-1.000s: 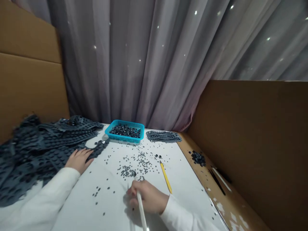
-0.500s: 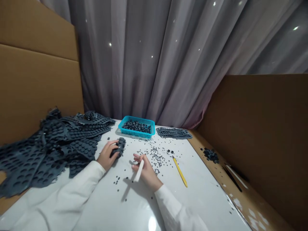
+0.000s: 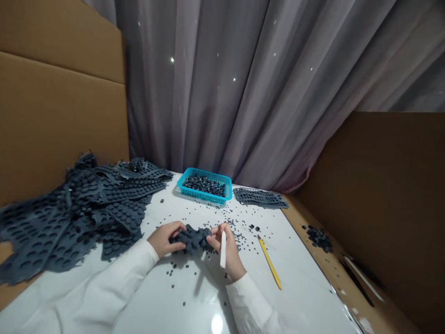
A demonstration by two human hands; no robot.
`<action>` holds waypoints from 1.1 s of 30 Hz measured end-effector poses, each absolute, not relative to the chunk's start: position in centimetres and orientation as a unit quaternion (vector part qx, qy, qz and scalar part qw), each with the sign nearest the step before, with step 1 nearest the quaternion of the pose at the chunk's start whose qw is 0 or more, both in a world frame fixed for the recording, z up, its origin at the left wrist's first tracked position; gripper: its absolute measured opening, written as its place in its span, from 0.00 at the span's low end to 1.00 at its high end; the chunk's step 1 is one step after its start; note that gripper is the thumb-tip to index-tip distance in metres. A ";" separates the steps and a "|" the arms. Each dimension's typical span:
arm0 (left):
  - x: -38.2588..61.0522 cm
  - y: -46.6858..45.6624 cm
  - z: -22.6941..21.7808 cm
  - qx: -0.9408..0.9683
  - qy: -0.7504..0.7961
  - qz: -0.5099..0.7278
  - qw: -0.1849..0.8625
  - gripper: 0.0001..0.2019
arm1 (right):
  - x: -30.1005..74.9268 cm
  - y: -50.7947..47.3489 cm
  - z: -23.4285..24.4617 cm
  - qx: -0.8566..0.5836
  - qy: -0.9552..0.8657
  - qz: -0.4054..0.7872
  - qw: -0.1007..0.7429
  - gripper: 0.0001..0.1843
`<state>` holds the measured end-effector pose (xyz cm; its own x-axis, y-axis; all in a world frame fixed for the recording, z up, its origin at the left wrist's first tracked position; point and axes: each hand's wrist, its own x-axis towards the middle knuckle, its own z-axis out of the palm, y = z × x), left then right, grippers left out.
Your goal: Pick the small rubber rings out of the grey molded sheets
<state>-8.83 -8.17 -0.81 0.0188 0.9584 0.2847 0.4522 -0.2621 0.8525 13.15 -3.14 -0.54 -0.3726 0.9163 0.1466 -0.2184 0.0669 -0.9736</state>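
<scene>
Between my hands is a small dark grey sheet of moulded rubber pieces [image 3: 193,239], bumpy and bent. My left hand [image 3: 167,239] grips its left end with thumb and fingers. At the right end, the fingertips of my right hand [image 3: 227,250] touch the sheet. A white stick-like tool [image 3: 223,250] is also held in my right hand, pointing down toward me; its far end is hidden by the fingers. Small dark round bits [image 3: 239,239] lie scattered on the white table [image 3: 167,306] around the hands.
A blue basket [image 3: 205,197] of small black pieces stands at the back. Large perforated dark sheets [image 3: 86,208] are heaped at left. Another perforated sheet [image 3: 260,198] lies right of the basket. A yellow pen-like tool [image 3: 269,262] and a dark pile [image 3: 319,238] are on the right.
My left hand has moved the rubber sheet nearer and to the right, turning it sideways. My right hand has come up to its right end, still holding the white tool. The view has shifted slightly.
</scene>
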 end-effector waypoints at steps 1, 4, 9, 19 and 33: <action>-8.8 -8.1 -0.9 0.637 0.549 0.452 0.297 0.10 | 13.4 -3.2 -0.3 -0.308 -0.561 0.610 0.468 0.27; -8.1 -7.9 -0.8 0.595 0.564 0.466 0.332 0.14 | 13.7 -4.2 0.8 -0.292 -0.561 0.611 0.477 0.25; -5.6 -8.9 2.6 0.555 0.535 0.506 0.386 0.17 | 14.6 -7.3 5.2 -0.267 -0.597 0.588 0.476 0.21; -3.2 -3.5 2.8 0.511 0.425 0.571 0.481 0.41 | 16.3 -3.7 3.5 -0.391 -0.616 0.520 0.444 0.17; -5.0 2.1 0.0 0.556 0.614 0.354 0.434 0.37 | 14.9 -13.9 -1.0 -0.500 -0.847 0.077 0.164 0.04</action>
<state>-5.04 2.06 0.02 -0.0056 0.9903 -0.1391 0.3764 0.1310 0.9172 14.91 -13.90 -1.02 -0.4462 0.8721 0.2009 0.8214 0.4882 -0.2948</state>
